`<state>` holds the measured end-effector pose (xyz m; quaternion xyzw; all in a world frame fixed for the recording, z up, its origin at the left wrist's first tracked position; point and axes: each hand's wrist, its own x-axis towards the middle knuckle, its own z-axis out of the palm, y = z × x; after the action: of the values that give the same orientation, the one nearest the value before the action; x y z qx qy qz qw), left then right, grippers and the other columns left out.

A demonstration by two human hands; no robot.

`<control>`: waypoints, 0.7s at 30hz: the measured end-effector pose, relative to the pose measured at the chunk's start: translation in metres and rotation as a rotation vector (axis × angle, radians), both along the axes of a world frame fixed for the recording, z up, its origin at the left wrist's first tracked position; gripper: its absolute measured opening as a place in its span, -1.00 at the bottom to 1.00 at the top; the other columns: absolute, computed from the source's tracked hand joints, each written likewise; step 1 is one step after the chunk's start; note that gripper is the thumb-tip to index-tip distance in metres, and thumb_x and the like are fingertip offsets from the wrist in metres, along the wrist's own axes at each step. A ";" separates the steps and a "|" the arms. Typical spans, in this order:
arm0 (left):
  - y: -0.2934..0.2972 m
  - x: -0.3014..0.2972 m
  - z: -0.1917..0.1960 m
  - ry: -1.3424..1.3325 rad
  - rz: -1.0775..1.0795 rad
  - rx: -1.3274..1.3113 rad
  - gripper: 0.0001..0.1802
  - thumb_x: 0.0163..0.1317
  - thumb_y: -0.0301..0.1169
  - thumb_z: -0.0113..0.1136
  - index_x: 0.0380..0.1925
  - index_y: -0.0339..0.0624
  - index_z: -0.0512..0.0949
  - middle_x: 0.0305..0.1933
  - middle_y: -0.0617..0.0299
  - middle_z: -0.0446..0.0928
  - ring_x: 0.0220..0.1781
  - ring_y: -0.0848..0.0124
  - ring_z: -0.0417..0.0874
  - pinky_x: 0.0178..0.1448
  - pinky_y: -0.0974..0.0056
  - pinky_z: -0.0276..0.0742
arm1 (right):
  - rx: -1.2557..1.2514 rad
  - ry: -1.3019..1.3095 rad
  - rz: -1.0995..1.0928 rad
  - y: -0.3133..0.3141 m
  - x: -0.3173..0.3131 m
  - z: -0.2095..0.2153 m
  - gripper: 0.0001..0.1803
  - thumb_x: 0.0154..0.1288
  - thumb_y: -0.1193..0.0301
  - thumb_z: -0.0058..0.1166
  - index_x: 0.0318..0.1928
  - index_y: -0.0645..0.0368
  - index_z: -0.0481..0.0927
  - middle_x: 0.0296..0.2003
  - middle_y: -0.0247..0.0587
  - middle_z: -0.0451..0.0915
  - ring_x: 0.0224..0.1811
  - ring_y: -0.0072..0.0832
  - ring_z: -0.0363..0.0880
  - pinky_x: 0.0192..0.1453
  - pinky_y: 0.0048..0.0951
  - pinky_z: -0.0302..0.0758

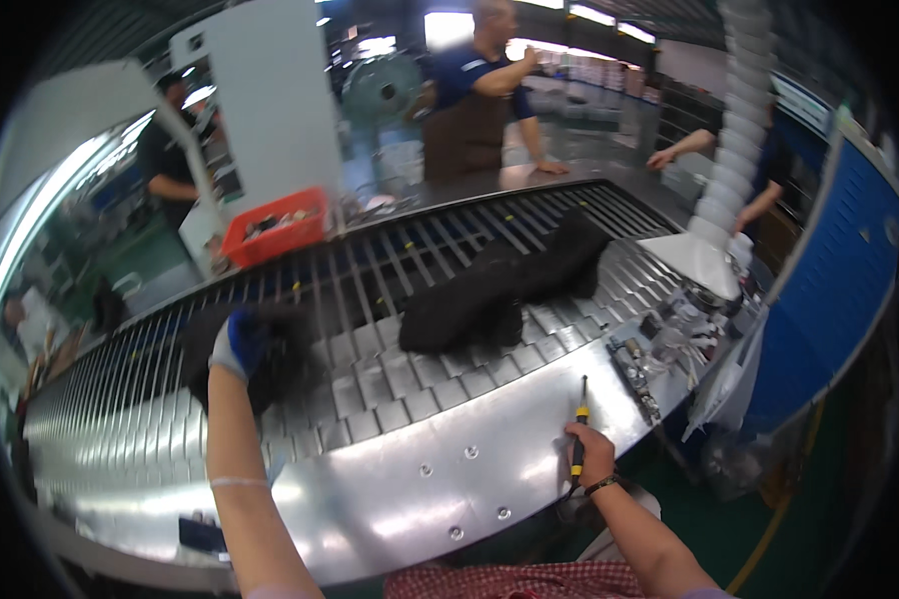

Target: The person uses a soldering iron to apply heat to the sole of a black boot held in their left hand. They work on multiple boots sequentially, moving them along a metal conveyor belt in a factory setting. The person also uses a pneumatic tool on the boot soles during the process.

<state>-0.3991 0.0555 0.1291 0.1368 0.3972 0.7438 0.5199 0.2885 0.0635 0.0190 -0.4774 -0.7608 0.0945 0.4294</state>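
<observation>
Left hand [238, 342], in a blue glove, is closed on a black boot [270, 351] lying on the conveyor [390, 399] toward its left end, pinning it down. Right hand [591, 451] fists a yellow-handled screwdriver [579, 424], tip up, resting at the conveyor's near edge. Another black boot [504, 285] lies mid-belt.

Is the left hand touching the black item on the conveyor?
Touching. Head view: the gloved left hand lies directly on the black item, no gap visible.
</observation>
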 end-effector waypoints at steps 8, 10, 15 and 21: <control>-0.177 -0.156 0.097 -0.411 -0.130 0.979 -0.58 0.38 -0.15 -0.08 0.19 0.08 0.49 0.19 0.22 0.51 0.30 0.23 0.41 0.52 0.00 0.08 | -0.089 0.122 0.007 -0.001 -0.023 -0.005 -0.60 0.03 0.75 0.14 -0.10 0.15 0.67 -0.35 -0.11 0.66 -0.41 -0.33 0.64 -0.31 -0.39 0.53; -0.233 -0.167 0.094 0.277 0.178 0.820 -0.59 0.43 -0.12 -0.08 0.21 0.10 0.45 0.27 0.26 0.46 0.35 0.27 0.39 0.49 0.06 0.16 | -0.106 0.174 0.055 -0.001 -0.044 -0.001 -0.60 0.03 0.75 0.14 -0.09 0.14 0.67 -0.35 -0.12 0.66 -0.41 -0.33 0.64 -0.30 -0.39 0.53; -0.109 -0.017 -0.001 -0.005 0.274 0.149 -0.51 0.48 -0.03 -0.09 0.23 -0.06 0.46 0.25 0.17 0.51 0.31 0.19 0.47 0.39 0.12 0.34 | 0.013 -0.032 -0.070 -0.004 -0.005 0.005 -0.62 0.03 0.72 0.15 -0.11 0.12 0.66 -0.37 -0.11 0.65 -0.42 -0.28 0.63 -0.31 -0.36 0.53; -0.054 -0.020 -0.098 0.143 -0.105 0.010 -0.63 0.42 0.07 -0.05 -0.10 0.13 0.59 -0.12 0.40 0.62 -0.05 0.35 0.60 -0.07 0.17 0.52 | 0.010 -0.011 0.012 -0.002 -0.016 0.011 -0.60 -0.01 0.61 0.21 -0.09 0.01 0.64 -0.40 -0.08 0.62 -0.33 -0.08 0.63 -0.22 -0.16 0.55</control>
<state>-0.4188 0.0016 0.0311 0.2128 0.4218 0.7059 0.5277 0.2725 0.0620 0.0302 -0.4710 -0.7665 0.0906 0.4271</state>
